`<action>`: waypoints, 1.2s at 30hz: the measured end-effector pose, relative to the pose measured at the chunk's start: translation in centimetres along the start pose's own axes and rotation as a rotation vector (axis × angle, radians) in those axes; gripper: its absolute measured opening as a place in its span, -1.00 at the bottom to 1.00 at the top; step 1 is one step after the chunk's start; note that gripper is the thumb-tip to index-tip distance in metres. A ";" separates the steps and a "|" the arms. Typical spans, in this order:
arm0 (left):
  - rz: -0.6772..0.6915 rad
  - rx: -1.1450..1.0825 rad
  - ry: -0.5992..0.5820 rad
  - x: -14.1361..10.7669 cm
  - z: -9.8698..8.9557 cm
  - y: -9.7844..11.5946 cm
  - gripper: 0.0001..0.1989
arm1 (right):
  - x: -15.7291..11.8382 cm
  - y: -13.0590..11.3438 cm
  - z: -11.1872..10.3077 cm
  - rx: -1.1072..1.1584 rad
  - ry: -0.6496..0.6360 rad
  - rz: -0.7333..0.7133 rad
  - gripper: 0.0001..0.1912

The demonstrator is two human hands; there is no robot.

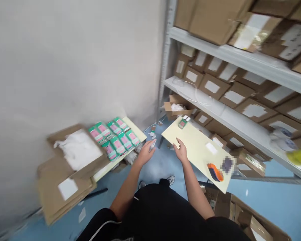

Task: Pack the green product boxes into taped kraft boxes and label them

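My left hand (pixel 145 153) is closed around a small whitish, partly clear item (pixel 153 145), too blurred to name. It is above the floor, in the gap between two pale yellow tables. My right hand (pixel 181 151) hangs over the near edge of the right table (pixel 198 147), fingers apart, holding nothing. On the left table (pixel 137 131), nearest my left hand, lie several green packs with pink fronts (pixel 118 147) in two groups. One more green pack (pixel 182 123) with white pieces beside it sits at the far end of the right table.
An open carton (pixel 100 162) with white bags (pixel 80 149) stands at left, beside flattened cardboard (pixel 50 197). An orange and dark blue object (pixel 215 172) and a white label (pixel 211 148) lie on the right table. Metal shelving (pixel 228 50) full of cartons rises at right.
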State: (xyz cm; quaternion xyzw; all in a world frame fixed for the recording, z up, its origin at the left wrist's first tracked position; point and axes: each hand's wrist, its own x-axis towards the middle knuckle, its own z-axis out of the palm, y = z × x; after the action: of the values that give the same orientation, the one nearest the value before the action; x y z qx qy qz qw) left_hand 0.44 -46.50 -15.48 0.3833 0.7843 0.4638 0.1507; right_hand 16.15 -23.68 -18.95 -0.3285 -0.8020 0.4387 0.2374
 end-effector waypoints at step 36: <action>-0.905 -0.076 0.879 -42.2 -22.8 -19.6 -0.44 | -20.7 -22.1 39.9 0.169 -1.011 -0.451 -0.35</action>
State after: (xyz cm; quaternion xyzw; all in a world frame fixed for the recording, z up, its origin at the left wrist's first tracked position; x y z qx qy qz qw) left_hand 5.77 -97.17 -25.07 -0.2184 0.8406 0.4956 0.0093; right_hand -3.68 -69.56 -21.94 0.1227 -0.8285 0.5426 -0.0634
